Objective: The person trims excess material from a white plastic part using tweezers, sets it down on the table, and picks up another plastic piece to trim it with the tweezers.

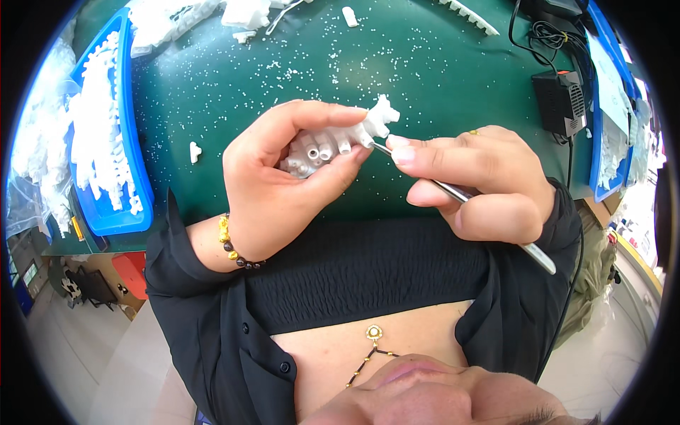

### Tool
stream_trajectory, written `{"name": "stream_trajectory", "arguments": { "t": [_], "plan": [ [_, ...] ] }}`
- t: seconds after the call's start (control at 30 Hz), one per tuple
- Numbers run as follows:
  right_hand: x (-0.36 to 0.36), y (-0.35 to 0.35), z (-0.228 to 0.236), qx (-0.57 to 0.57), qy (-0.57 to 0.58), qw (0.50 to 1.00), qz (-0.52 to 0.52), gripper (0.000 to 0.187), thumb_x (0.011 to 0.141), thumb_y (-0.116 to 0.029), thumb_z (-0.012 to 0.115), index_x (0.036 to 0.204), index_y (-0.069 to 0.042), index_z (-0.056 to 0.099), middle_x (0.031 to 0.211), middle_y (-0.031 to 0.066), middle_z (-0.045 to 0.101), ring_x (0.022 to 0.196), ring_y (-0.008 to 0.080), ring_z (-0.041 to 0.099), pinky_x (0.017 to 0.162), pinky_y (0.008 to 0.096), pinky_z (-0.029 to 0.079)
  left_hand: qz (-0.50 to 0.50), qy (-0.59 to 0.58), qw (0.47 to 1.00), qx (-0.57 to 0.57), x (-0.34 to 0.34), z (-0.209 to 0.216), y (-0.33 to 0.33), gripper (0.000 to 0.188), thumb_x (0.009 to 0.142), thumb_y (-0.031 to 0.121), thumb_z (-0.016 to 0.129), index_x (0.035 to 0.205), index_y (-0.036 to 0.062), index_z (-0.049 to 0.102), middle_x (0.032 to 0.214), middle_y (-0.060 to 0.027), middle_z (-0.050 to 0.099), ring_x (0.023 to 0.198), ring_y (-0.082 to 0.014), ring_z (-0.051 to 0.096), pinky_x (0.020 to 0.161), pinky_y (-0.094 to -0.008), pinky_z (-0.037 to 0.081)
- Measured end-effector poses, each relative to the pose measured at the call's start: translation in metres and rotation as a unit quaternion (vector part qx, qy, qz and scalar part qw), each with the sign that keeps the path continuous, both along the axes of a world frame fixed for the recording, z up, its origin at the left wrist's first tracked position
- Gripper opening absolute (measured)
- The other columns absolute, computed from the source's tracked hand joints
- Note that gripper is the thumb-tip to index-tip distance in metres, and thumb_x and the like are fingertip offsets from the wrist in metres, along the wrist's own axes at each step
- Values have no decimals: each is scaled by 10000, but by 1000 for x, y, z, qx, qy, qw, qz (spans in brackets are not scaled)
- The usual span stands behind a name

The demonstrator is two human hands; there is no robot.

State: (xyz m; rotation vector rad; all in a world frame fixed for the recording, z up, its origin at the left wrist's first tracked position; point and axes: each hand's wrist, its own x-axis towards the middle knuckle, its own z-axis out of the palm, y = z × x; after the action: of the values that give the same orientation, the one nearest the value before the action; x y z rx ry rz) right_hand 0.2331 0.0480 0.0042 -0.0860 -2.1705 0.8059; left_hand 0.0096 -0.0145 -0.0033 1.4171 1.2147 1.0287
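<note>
A white plastic part with a row of short tube-like ports is held above the green table. My left hand wraps round it, thumb below and fingers above; its right end pokes out past the fingertips. Between the thumb and fingers of my right hand is a slim metal hand tool, slanting down to the right. The tool's thin tip meets or nearly meets a port near the part's right end; exact contact is too small to tell.
White specks litter the green table. A blue tray of white parts stands at the left, another blue tray at the right. A black box with cables sits nearby. Small white pieces and a white strip lie about.
</note>
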Motion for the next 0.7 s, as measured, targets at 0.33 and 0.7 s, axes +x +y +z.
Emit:
{"name": "stream_trajectory", "arguments": {
  "t": [0.33, 0.7],
  "plan": [
    [-8, -11, -2, 145, -3, 986, -81, 370, 743, 68, 734, 781, -57, 388, 972, 272, 638, 792, 344, 706, 452, 301, 543, 11, -20, 1000, -14, 1, 0, -1, 293, 793, -68, 698, 1065, -29, 595, 962, -68, 655, 848, -88, 621, 724, -207, 484],
    [-10, 0, -15, 31, 57, 995, -79, 254, 723, -5, 761, 762, -67, 518, 858, 172, 676, 590, 237, 661, 451, 272, 522, 20, -46, 998, -32, 2, 0, 0, 288, 790, -54, 706, 1053, -24, 591, 958, -65, 652, 820, -77, 609, 698, -194, 469]
  ]
}}
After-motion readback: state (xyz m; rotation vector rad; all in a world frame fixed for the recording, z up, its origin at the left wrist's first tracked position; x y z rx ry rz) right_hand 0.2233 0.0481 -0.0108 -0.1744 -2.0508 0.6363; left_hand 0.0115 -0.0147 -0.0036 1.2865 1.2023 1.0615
